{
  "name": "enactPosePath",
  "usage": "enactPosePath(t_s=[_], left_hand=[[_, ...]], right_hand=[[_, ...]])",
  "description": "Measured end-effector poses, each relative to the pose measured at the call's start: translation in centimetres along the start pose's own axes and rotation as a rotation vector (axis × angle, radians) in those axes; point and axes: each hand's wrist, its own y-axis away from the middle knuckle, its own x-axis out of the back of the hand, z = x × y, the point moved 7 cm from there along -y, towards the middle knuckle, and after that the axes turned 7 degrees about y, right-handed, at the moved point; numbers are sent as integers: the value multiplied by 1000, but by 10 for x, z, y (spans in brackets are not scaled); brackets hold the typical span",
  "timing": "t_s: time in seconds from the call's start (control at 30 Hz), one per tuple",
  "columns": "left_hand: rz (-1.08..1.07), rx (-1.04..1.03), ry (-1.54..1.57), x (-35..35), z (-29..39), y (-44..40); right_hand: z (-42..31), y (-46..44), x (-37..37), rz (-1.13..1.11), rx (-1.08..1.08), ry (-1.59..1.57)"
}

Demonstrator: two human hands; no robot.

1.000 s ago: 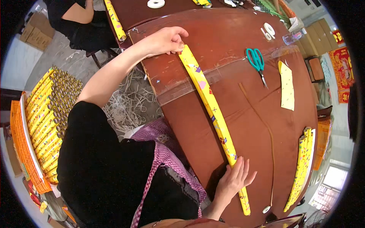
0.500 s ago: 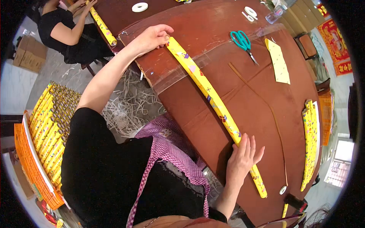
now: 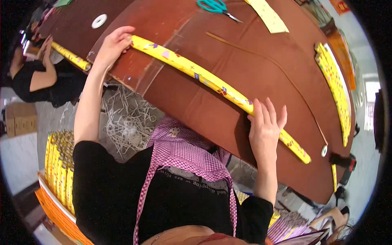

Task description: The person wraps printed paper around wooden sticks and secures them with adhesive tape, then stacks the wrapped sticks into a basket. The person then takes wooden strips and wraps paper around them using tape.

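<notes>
A long yellow patterned tube (image 3: 192,69) lies slantwise across the brown table (image 3: 196,106). At its upper left end, my left hand (image 3: 116,45) has its fingers curled in, with the fingertips on the tube's tip. Near the lower right end my right hand (image 3: 265,126) rests over the tube, fingers stretched out and apart, hiding a short stretch of it. Beyond the tube, a thin brown strip (image 3: 269,59) runs across the table to a small white ring (image 3: 324,151).
Teal scissors (image 3: 214,6) and a yellow paper piece (image 3: 267,16) are at the far edge. Yellow tubes (image 3: 335,90) lie at the right. A white roll (image 3: 99,21) is at upper left. A co-worker (image 3: 41,77) sits at the left, near an orange crate (image 3: 55,208) of tubes.
The view has swung, so the table's things appear higher and the tube lies flatter in the picture. Both hands keep their places on the tube. The co-worker's hands have come into view.
</notes>
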Motion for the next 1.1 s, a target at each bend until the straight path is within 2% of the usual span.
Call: enactPosePath(t_s=[0.1, 0.17, 0.2, 0.27, 0.33, 0.37, 0.43, 0.6, 0.83, 1.0, 1.1], left_hand=[[-12, 25, -89, -2, 2, 1], [134, -293, -621, -5, 32, 7], [165, -309, -777, -12, 51, 12], [226, -586, -1034, -40, 83, 21], [113, -751, -992, -84, 108, 30], [23, -767, -980, -113, 120, 38], [-293, -833, -843, -176, 141, 50], [-661, -974, -808, -256, 124, 73], [-726, -1060, -811, -275, 110, 73], [-554, -1180, -881, -271, 108, 82], [-520, -1198, -908, -268, 105, 86]], right_hand=[[1, 0, 2, 15, 6, -33], [5, 2, 0, 4, -7, -29], [6, 3, -1, 2, 7, -34], [11, 5, -4, 3, -14, -33], [12, 5, -5, 20, -2, -46], [12, 5, -3, 24, -4, -56], [15, 6, -5, 13, -8, -60], [16, 6, -8, -19, -6, -54], [21, 8, -10, -37, -43, -75], [22, 7, -9, -48, -55, -102], [22, 8, -11, -52, -65, -103]])
